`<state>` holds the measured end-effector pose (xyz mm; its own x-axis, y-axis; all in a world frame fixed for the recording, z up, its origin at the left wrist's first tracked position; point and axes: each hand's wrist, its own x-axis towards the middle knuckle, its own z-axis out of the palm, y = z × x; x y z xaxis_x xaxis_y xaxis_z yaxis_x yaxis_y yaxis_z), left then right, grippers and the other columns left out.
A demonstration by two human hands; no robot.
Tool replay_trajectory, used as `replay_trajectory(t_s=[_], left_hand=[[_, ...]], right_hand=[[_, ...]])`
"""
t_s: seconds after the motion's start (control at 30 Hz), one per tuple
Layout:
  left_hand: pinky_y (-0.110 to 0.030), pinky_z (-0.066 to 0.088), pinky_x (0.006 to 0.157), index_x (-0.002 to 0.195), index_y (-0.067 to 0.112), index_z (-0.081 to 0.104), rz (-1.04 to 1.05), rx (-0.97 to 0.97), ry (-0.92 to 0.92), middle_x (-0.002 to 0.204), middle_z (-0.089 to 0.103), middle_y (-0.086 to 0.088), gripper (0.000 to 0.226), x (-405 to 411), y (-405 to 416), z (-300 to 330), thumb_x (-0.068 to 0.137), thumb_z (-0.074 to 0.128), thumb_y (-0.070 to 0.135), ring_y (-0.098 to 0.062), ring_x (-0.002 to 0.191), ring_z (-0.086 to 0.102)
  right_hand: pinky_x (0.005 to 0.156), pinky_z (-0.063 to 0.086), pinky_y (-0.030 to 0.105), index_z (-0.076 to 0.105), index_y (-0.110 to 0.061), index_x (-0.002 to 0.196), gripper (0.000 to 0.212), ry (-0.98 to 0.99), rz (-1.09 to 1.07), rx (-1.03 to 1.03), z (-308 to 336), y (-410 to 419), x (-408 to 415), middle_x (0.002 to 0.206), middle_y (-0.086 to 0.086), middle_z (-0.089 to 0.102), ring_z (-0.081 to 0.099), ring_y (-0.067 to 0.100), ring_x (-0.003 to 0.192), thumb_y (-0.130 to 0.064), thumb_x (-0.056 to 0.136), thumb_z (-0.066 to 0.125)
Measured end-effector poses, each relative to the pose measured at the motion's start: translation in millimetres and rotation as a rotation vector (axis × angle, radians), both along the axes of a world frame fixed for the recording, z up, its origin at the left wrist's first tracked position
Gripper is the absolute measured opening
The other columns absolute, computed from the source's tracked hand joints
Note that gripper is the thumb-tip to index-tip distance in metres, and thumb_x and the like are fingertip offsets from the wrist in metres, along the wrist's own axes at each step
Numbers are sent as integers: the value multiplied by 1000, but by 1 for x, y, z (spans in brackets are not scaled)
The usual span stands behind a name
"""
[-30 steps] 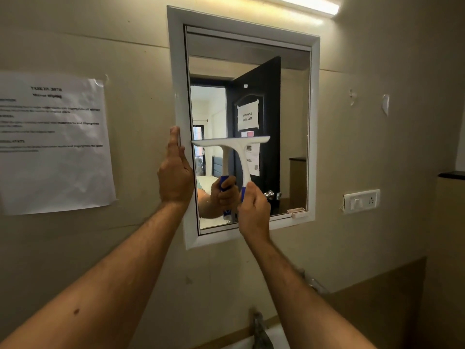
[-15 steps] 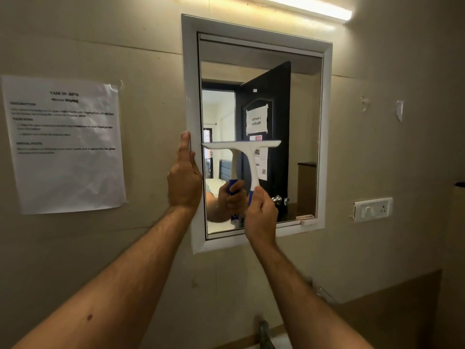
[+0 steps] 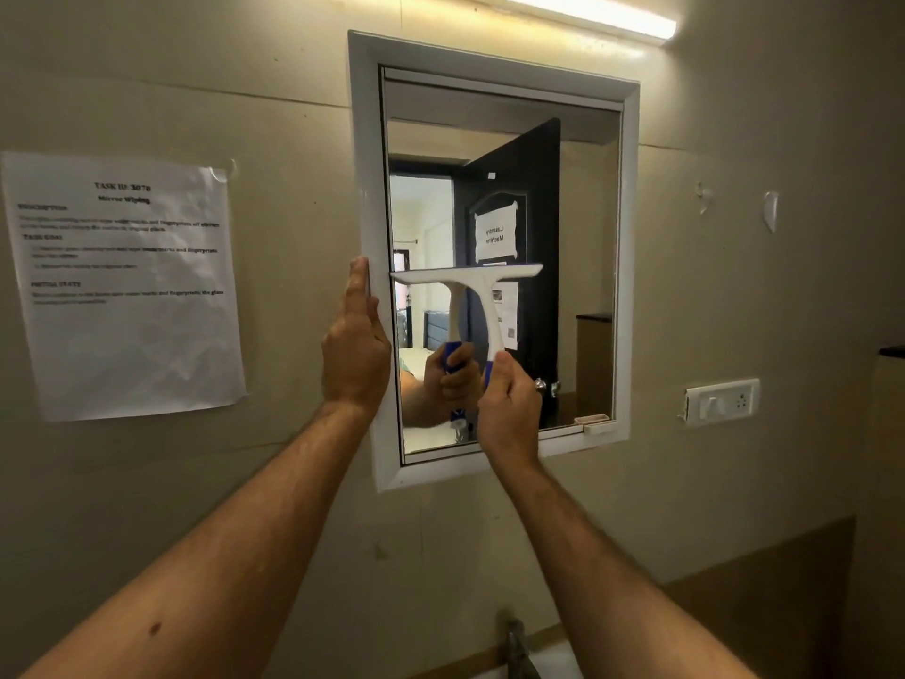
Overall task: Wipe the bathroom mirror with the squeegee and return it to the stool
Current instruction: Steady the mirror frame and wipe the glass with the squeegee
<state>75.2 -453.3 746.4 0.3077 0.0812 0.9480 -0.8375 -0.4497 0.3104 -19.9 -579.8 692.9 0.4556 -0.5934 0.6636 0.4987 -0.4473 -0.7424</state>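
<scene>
A white-framed mirror (image 3: 587, 198) hangs on the beige wall. A white squeegee (image 3: 470, 279) with a blue handle is pressed blade-up against the left half of the glass, about mid-height. My right hand (image 3: 509, 404) is closed around its handle near the mirror's lower edge. My left hand (image 3: 355, 345) lies flat on the mirror's left frame (image 3: 365, 164), fingers straight and together, holding nothing. The glass reflects a dark door and my hand on the handle. The stool is out of view.
A printed task sheet (image 3: 127, 281) is taped to the wall on the left. A switch and socket plate (image 3: 722, 401) sits right of the mirror, a tube light (image 3: 587, 12) above. A tap (image 3: 516, 644) shows at the bottom edge.
The squeegee has stayed at about the same height on the glass, and both hands keep their holds. The view has shifted a little, so the mirror sits slightly further right and lower in the frame.
</scene>
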Motion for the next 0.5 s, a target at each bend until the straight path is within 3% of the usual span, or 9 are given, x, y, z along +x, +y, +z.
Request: replay_trajectory(t_s=[0.07,0.13,0.23,0.33,0.5], left_hand=[[-1,33,54,151,24,23,-3,1,11,129,59,-6,49,0,0,0,104,37,20,-1,58,48],[-2,31,51,150,23,24,7,-7,10,124,62,-7,49,-1,0,1,104,37,20,-2,60,48],[-7,33,51,150,23,25,1,-14,9,99,67,-8,48,-2,2,1,104,38,21,-13,56,51],[-28,49,51,150,26,23,-16,5,29,79,62,-7,48,0,5,1,104,37,25,-20,55,54],[-29,55,57,150,26,23,-32,0,-1,89,65,-15,49,5,7,1,104,39,24,-16,57,54]], right_hand=[[49,40,10,50,-29,76,34,-32,5,1,21,0,1,63,-9,51,55,-6,56,-38,103,33],[50,38,10,50,-28,74,37,-44,-1,5,45,0,3,62,-9,51,54,-3,55,-42,103,33],[53,38,16,51,-28,73,39,-26,16,8,55,1,5,63,-9,51,52,3,59,-44,103,32],[55,40,18,52,-28,75,37,5,24,15,25,-1,4,62,-9,52,53,3,59,-40,103,32],[52,38,12,50,-28,73,36,-17,24,25,13,2,3,59,-9,50,53,-6,52,-38,103,33]])
